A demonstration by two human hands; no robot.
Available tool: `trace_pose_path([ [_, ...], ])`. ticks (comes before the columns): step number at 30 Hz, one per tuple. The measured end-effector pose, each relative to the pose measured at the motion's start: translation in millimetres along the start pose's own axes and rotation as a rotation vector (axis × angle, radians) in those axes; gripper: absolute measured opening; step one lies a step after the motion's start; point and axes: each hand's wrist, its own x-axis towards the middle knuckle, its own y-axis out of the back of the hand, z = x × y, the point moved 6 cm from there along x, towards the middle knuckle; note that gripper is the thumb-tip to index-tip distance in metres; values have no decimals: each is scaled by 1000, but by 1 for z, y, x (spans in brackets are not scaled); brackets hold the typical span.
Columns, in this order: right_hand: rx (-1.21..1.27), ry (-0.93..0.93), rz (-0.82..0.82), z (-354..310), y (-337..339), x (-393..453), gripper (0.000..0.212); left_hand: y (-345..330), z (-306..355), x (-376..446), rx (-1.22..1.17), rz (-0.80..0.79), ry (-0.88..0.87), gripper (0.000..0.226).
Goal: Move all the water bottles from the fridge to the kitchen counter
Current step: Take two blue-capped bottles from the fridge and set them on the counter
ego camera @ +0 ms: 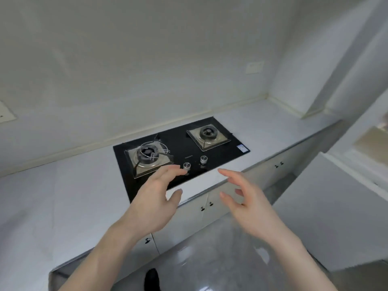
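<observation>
**Bottle Transfer: Hands Empty at the Counter, Fridge to the Right**

While both hands hang in the air with nothing in them, we judge the task to be between carries or not yet begun: no water bottle shows anywhere in view, neither on the kitchen counter (69, 198) nor in either hand. Where the bottles are, we cannot tell.

**Hand state.** Our left hand (154, 203) hovers over the front edge of the black gas hob (182, 152), fingers spread and relaxed. Our right hand (249, 208) hovers beyond the counter edge, above the cabinet doors (189, 223), fingers loosely bent and apart. Neither touches anything.

**Next move, as we judge it.** The white appliance (336, 217) at the right edge is probably the fridge; part of a lit interior appears above it, too blurred to read. We must turn right, reach inside, grip a bottle and carry it back. The bare counter left of the hob offers a flat landing area clear of the burners (147, 154).

**Containers.**
1. Fridge: contents not visible.
2. Cabinets: doors shut, contents hidden.
3. Hob: the left burner carries a wire ring; no pot stands on either burner.
</observation>
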Motion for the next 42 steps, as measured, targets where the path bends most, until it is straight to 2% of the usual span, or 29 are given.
trace_pose_path([
  [6,-57,-117,235,44,94,-64,51,-66,95,33,20,-139,-233,45],
  [18,-88,-272,553,89,195,-107,48,-148,206,112,-4,-335,-527,44],
  [29,-172,-341,721,101,256,-71,48,-180,260,204,-26,-405,-698,45],
  [42,-172,-459,881,142,305,-83,52,-247,322,252,-40,-543,-841,42],
])
